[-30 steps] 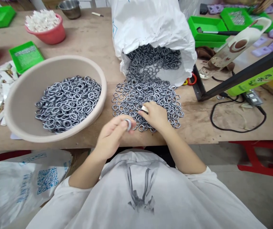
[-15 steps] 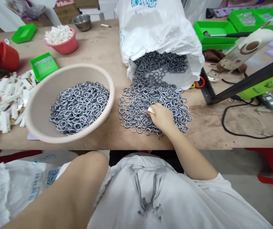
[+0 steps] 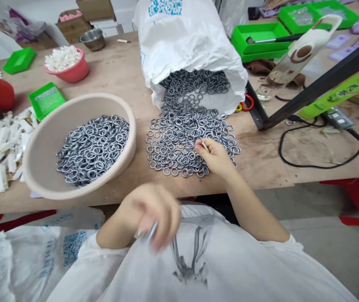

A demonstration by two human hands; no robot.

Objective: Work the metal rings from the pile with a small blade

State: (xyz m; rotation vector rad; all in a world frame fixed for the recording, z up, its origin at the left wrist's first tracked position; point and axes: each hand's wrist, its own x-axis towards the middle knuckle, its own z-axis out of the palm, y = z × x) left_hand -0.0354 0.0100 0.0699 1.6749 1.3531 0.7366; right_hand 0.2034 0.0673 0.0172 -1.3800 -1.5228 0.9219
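My right hand [image 3: 215,157] is closed in a pinch on a thin pale stick [image 3: 204,145], at the right front edge of a pile of grey metal rings [image 3: 179,138] on the table. My left hand [image 3: 156,214], smeared by motion, is in front of the table edge, above my lap. Its fingers are curled round a small silvery piece [image 3: 152,231] that looks like one of the rings, though blur hides its outline. Left of the pile, a wide beige basin [image 3: 127,109] holds many more rings. Behind the pile lies a white sack [image 3: 188,42], its mouth spilling rings.
A black metal frame [image 3: 308,98] and a looped black cable [image 3: 308,167] are at the right. White plastic pieces [image 3: 1,144] lie at far left. Behind the basin are a green tray [image 3: 49,115] and a pink bowl [image 3: 78,72]. A white-and-brown bottle [image 3: 295,58] stands at the right.
My left hand, out of view before with only its arm showing, is now in front of the table edge. My right hand has turned slightly, showing the stick edge-on. The view has shifted right.
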